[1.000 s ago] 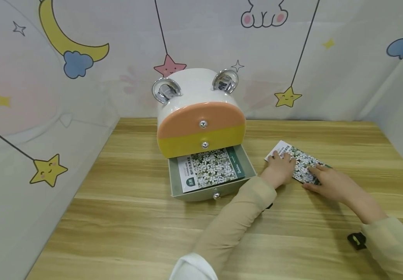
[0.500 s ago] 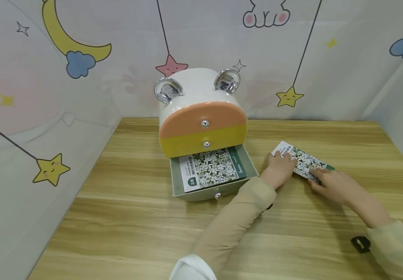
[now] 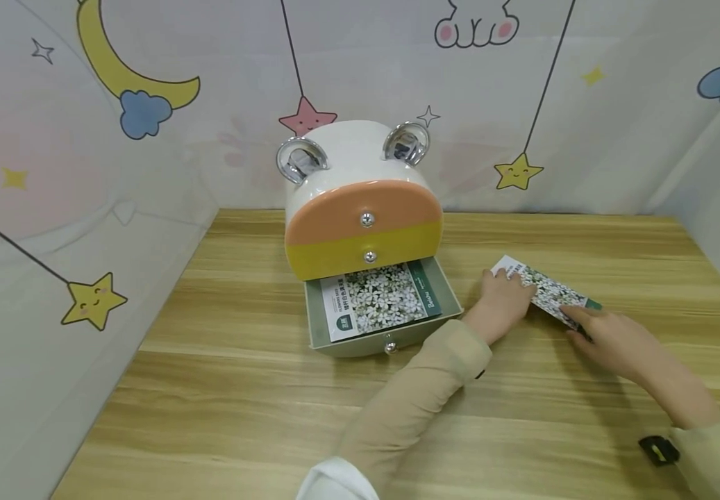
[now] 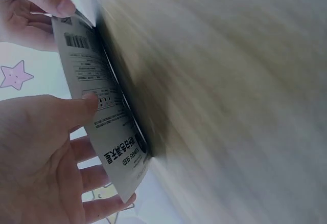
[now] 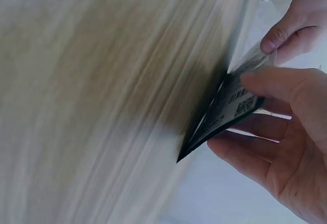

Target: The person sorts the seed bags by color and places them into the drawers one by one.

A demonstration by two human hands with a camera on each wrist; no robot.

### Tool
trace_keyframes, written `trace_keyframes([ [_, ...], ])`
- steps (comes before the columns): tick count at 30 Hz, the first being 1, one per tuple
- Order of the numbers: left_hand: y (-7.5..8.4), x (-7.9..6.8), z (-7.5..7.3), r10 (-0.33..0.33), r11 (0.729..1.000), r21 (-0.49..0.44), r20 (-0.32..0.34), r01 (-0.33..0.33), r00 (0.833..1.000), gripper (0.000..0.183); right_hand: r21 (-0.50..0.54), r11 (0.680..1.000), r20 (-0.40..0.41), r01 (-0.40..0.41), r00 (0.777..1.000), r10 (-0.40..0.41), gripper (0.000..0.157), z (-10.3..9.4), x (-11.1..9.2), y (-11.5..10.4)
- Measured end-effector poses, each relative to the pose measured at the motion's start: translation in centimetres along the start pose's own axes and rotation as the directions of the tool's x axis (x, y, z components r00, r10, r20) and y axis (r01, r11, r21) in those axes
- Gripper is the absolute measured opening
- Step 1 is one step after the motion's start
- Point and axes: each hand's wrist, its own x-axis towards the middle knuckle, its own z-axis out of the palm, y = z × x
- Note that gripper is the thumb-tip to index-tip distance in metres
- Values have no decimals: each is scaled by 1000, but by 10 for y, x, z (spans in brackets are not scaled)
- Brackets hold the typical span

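A flower seed packet with a white-blossom picture is tilted up off the table to the right of the chest. My left hand pinches its white end, thumb on the printed back and fingers on the front, as the left wrist view shows on the packet. Toward the green end my right hand grips the same packet between thumb and fingers. Its lower edge appears to touch the wood in both wrist views. A similar seed packet lies flat, picture up, in the pulled-out green drawer.
The small white chest has silver ears and stands at the back middle. Its orange drawer and yellow drawer are closed. A silver knob juts from the green drawer near my left forearm. Printed cloth walls enclose the wooden table.
The packet between my hands has tilted up from lying nearly flat and shifted slightly right. Both hands have moved a little right with it. The chest and drawer have stayed put.
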Motion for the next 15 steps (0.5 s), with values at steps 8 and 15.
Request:
trace_keyframes([
  [8,3,-9,-10,35,994,104,-64,-28,997,38,-53,998,-26,-28,999,27,42,-9,-12,-5],
  [15,1,-24,-6,102,986,157,-315,-54,944,22,-123,992,-151,-2,988,-17,50,-18,-25,-11],
])
